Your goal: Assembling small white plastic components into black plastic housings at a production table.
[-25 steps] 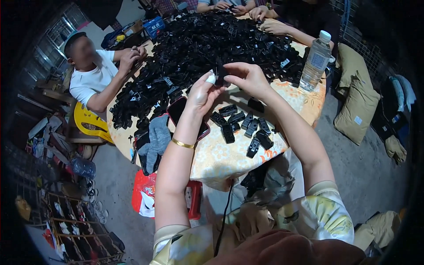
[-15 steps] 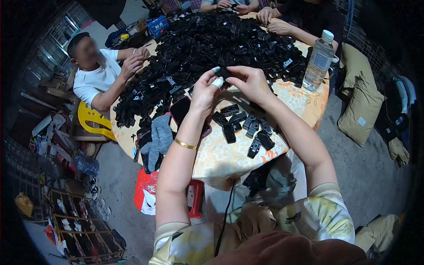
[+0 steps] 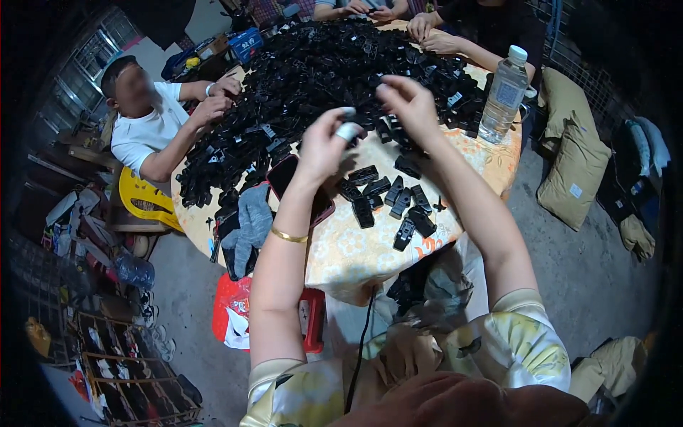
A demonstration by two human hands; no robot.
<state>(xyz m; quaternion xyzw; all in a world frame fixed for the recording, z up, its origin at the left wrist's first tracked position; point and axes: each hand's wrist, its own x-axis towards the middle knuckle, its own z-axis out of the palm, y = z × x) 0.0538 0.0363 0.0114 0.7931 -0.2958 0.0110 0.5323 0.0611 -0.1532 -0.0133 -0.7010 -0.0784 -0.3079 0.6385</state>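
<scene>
My left hand [image 3: 326,148] is over the near edge of a large heap of small black plastic pieces [image 3: 313,78], some with shiny metal parts. White coverings wrap its thumb and index fingertip, which stand apart with nothing clear between them. My right hand [image 3: 416,114] reaches over the heap, fingers spread and slightly blurred, holding nothing I can see. Below my hands, a loose group of black pieces [image 3: 363,212] lies on the flowered tablecloth [image 3: 341,260]. A single black piece [image 3: 408,167] lies just above that group, beneath my right wrist.
A phone [image 3: 283,174] and a grey cloth [image 3: 254,220] lie by my left forearm. A clear bottle [image 3: 504,99] with a white cap stands at the table's right. A person in white [image 3: 146,124] sits at left; other people's hands [image 3: 437,39] work at the far side.
My hands have parted; earlier they met around a dark piece. The right has moved forward over the heap. A black piece now shows on the cloth beneath my right wrist.
</scene>
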